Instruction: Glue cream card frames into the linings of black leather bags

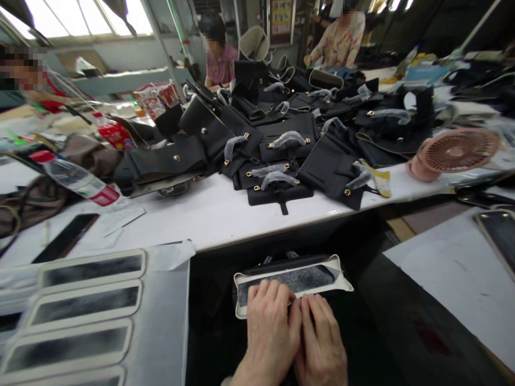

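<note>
In front of me a black bag (277,264) stands with its base turned toward me. That base is a dark panel (306,277) inside a raised cream rim (341,279). My left hand (271,327) presses on the near edge of the rim, fingers curled over it. Right beside it, my right hand (322,338) grips the same edge, thumbs close together. My hands cover the middle of the near rim. Several oblong base panels (86,300) with cream borders lie in a row on a grey sheet to the left.
Black bag pieces with wrapped handles (289,139) are heaped across the white table (217,220). A pink fan (458,150), a water bottle (76,179), a phone (66,236) and white paper (450,268) lie around. Co-workers (221,53) are at the back.
</note>
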`<state>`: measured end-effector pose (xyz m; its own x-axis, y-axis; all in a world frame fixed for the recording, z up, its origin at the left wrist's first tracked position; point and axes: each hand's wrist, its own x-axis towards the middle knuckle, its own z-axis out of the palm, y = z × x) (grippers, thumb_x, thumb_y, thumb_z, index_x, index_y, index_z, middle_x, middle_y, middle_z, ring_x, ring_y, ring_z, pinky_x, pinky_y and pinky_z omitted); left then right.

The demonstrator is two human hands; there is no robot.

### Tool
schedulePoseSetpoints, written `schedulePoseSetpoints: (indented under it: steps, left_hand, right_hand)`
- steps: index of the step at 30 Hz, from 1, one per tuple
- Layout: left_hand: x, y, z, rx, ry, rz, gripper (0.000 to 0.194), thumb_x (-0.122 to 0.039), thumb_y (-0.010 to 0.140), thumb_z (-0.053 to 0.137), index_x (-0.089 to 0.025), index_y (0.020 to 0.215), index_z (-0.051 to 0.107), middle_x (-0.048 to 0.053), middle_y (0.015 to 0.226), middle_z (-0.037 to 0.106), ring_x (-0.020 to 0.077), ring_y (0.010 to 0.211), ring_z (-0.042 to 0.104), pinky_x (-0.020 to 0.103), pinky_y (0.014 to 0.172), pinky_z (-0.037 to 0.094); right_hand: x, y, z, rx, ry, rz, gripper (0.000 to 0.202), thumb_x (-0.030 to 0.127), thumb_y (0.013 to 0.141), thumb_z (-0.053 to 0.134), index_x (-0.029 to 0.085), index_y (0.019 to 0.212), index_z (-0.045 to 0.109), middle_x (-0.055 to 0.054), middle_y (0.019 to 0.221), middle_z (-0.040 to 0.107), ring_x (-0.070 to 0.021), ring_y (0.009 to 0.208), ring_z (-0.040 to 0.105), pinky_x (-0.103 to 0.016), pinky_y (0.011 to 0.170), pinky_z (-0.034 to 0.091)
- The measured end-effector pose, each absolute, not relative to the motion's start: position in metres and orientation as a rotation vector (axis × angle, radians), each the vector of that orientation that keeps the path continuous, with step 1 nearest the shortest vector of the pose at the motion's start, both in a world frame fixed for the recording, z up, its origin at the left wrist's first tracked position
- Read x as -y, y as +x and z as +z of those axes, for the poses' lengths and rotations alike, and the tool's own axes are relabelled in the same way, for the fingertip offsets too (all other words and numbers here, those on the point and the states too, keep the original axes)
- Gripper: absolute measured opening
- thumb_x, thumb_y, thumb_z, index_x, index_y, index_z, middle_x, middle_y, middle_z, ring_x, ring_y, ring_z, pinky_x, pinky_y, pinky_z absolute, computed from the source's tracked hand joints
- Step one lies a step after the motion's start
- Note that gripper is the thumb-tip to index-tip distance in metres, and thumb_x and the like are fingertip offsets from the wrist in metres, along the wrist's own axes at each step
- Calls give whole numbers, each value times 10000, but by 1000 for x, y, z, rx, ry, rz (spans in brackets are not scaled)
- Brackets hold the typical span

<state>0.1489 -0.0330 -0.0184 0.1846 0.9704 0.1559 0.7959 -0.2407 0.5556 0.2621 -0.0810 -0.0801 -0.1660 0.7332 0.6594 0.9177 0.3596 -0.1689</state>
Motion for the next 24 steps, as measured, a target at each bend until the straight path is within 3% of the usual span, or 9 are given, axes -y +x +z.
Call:
schedulePoseSetpoints:
  steps: [12, 15, 17, 20, 24]
  left_hand:
    - [48, 123, -21, -1785, 2005, 894, 167, -158, 884, 565, -207, 725, 575, -4, 725, 606, 180, 745, 540, 376, 788, 347]
    - [58, 113, -30, -1806, 1957, 1118, 69, -162, 867, 608, -225, 839, 619, 7, 862, 655, 194, 860, 585, 414, 899, 368]
    - [68, 102, -44, -1788, 1864, 1293, 126, -189, 859, 634, -245, 971, 618, 30, 1037, 658, 223, 1034, 586, 460, 1012, 362]
    - [80, 89, -78, -1787, 1228, 1467, 226, -338, 920, 568, -243, 1125, 559, 78, 1247, 599, 251, 1238, 524, 485, 1090, 375]
    - [78, 96, -124, -1324, -27, 1284, 424, -515, 955, 438, -163, 1125, 603, 141, 1175, 666, 279, 1172, 612, 437, 1014, 486]
  right_hand:
    - [83, 236, -77, 2014, -1309, -312, 616, 134, 937, 455, -18, 1507, 275, -274, 1212, 560, -407, 1187, 507, -551, 890, 519]
    - [83, 228, -78, 2028, -1282, -307, 620, 125, 933, 460, -6, 1510, 276, -267, 1209, 566, -403, 1181, 512, -549, 888, 519]
    - [84, 224, -79, 2035, -1282, -299, 622, 113, 926, 458, -10, 1509, 278, -268, 1221, 567, -404, 1194, 509, -545, 893, 517]
    - [86, 218, -83, 2038, -1318, -291, 631, 107, 910, 479, -12, 1502, 297, -261, 1244, 572, -389, 1207, 512, -527, 916, 511]
    - [89, 213, -89, 2051, -1305, -306, 642, 106, 888, 497, -6, 1495, 323, -242, 1253, 583, -376, 1202, 526, -518, 931, 508]
